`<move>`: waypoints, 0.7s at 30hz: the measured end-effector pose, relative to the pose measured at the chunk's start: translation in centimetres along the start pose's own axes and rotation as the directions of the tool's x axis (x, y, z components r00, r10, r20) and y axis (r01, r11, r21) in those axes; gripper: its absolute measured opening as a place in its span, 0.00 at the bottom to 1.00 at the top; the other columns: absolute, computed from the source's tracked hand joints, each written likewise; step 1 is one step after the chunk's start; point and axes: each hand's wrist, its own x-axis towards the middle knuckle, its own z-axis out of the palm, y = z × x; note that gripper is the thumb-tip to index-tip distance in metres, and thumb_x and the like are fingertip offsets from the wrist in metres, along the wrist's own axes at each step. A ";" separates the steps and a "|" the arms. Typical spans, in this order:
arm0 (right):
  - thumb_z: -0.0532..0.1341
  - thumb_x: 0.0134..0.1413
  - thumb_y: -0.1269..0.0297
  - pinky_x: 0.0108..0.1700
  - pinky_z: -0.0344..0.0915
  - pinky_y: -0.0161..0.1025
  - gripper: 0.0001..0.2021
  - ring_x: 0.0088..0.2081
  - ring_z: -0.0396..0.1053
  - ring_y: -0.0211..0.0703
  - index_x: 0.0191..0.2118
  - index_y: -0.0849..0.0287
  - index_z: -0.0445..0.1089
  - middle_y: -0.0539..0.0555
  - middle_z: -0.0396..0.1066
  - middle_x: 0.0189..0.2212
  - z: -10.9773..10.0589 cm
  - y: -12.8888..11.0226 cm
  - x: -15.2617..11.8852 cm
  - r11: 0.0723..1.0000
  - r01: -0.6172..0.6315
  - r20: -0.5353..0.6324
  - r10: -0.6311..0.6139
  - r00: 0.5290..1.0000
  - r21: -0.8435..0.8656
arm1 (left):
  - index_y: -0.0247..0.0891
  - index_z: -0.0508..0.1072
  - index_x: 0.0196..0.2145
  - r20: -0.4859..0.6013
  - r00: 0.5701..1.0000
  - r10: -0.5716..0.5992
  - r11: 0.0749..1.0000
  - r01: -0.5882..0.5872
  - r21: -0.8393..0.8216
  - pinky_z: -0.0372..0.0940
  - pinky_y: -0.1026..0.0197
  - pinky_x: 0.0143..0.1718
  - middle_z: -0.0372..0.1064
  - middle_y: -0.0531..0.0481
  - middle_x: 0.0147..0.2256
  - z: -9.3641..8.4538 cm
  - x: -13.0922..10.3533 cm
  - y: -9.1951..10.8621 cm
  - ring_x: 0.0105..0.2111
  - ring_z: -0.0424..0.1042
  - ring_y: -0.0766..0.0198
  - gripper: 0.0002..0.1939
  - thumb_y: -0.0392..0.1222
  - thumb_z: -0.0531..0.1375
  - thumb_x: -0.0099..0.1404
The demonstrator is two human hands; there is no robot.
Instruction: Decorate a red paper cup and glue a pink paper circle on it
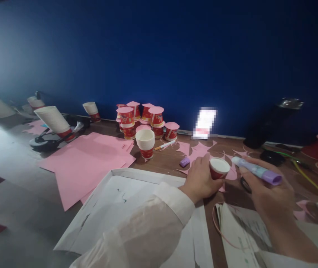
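My left hand wraps a small red cup standing on the counter; just to its right my right hand grips the glue stick, lying crosswise, white end toward the cup

Two bare hands, no gloves, rings or watch visible. Left hand comes out of a long white sleeve, thin and slightly sheer fabric, loose fit with soft creases. Sleeve ends in a plain turned cuff at the wrist, a little denser white than the rest, no buttons or print visible. Right hand and its forearm are uncovered, no sleeve in view on that side. Rest of the body out of frame.
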 end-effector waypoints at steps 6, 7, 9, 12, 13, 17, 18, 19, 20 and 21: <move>0.71 0.51 0.61 0.64 0.63 0.57 0.11 0.55 0.74 0.54 0.43 0.48 0.79 0.50 0.79 0.48 0.2 0.1 -0.1 0.994 0.095 0.068 -0.098 0.993 0.047 | 0.43 0.64 0.59 -0.008 1.000 0.005 0.996 -0.005 -0.089 0.64 0.46 0.56 0.69 0.42 0.52 -0.4 -0.1 0.3 0.55 0.67 0.46 0.34 0.47 0.69 0.57; 0.71 0.52 0.62 0.65 0.63 0.57 0.10 0.56 0.73 0.54 0.42 0.47 0.79 0.50 0.78 0.49 0.2 0.2 -0.1 0.993 0.109 0.077 -0.113 0.991 0.054 | 0.43 0.65 0.58 -0.009 1.000 0.007 0.995 -0.008 -0.102 0.64 0.47 0.56 0.70 0.43 0.52 -0.5 -0.1 0.5 0.55 0.67 0.46 0.33 0.46 0.69 0.57; 0.70 0.53 0.63 0.65 0.63 0.58 0.10 0.56 0.73 0.53 0.43 0.47 0.78 0.49 0.78 0.49 0.3 0.4 -0.1 0.989 0.138 0.090 -0.143 0.986 0.057 | 0.43 0.66 0.57 -0.015 1.000 0.011 0.992 -0.013 -0.123 0.64 0.47 0.56 0.70 0.43 0.53 -0.7 -0.2 0.8 0.55 0.68 0.47 0.31 0.46 0.68 0.58; 0.70 0.55 0.64 0.66 0.61 0.60 0.11 0.57 0.72 0.53 0.44 0.48 0.78 0.50 0.77 0.51 0.3 0.7 0.0 0.976 0.207 0.107 -0.214 0.971 0.075 | 0.43 0.67 0.55 -0.034 0.999 0.010 0.988 -0.015 -0.151 0.65 0.48 0.55 0.72 0.44 0.52 -1.0 -0.2 1.2 0.53 0.70 0.49 0.29 0.46 0.68 0.58; 0.70 0.55 0.65 0.67 0.60 0.61 0.11 0.57 0.72 0.53 0.45 0.47 0.78 0.50 0.77 0.52 0.3 0.8 0.0 0.969 0.233 0.113 -0.241 0.964 0.084 | 0.43 0.67 0.54 -0.038 0.999 0.010 0.987 -0.016 -0.162 0.66 0.49 0.54 0.72 0.45 0.51 -1.1 -0.1 1.3 0.52 0.71 0.49 0.28 0.46 0.68 0.58; 0.69 0.56 0.67 0.67 0.59 0.62 0.13 0.58 0.71 0.52 0.47 0.46 0.77 0.50 0.75 0.54 0.4 0.8 0.1 0.941 0.328 0.123 -0.336 0.934 0.083 | 0.42 0.68 0.50 -0.025 1.000 0.017 0.970 -0.023 -0.243 0.68 0.52 0.50 0.75 0.47 0.48 -1.2 -0.1 1.5 0.48 0.74 0.53 0.24 0.45 0.69 0.57; 0.68 0.57 0.68 0.67 0.59 0.62 0.14 0.58 0.71 0.52 0.48 0.46 0.77 0.50 0.75 0.54 0.4 0.8 0.1 0.935 0.347 0.126 -0.354 0.927 0.074 | 0.42 0.68 0.50 -0.019 1.000 0.018 0.961 -0.023 -0.275 0.68 0.53 0.49 0.75 0.47 0.48 -1.2 -0.1 1.5 0.47 0.74 0.54 0.25 0.45 0.69 0.57; 0.68 0.57 0.68 0.67 0.59 0.62 0.14 0.58 0.71 0.52 0.48 0.45 0.77 0.50 0.75 0.54 0.4 0.7 0.1 0.930 0.363 0.127 -0.368 0.921 0.065 | 0.42 0.68 0.51 -0.016 1.000 0.015 0.952 -0.019 -0.304 0.69 0.53 0.49 0.75 0.47 0.48 -1.2 -0.1 1.5 0.47 0.74 0.54 0.25 0.44 0.69 0.57; 0.68 0.57 0.68 0.66 0.60 0.62 0.15 0.57 0.71 0.52 0.49 0.45 0.77 0.50 0.75 0.54 0.3 0.7 0.1 0.925 0.376 0.127 -0.380 0.916 0.055 | 0.42 0.68 0.52 -0.014 1.000 0.006 0.944 -0.010 -0.329 0.69 0.53 0.50 0.75 0.47 0.48 -1.2 -0.1 1.5 0.48 0.74 0.54 0.26 0.43 0.69 0.57; 0.68 0.57 0.68 0.66 0.60 0.62 0.15 0.57 0.71 0.52 0.49 0.44 0.76 0.50 0.75 0.54 0.3 0.6 0.1 0.921 0.386 0.126 -0.389 0.913 0.046 | 0.43 0.67 0.53 -0.010 1.000 -0.006 0.938 0.002 -0.347 0.69 0.53 0.50 0.75 0.47 0.49 -1.2 -0.1 1.5 0.48 0.74 0.54 0.27 0.43 0.69 0.57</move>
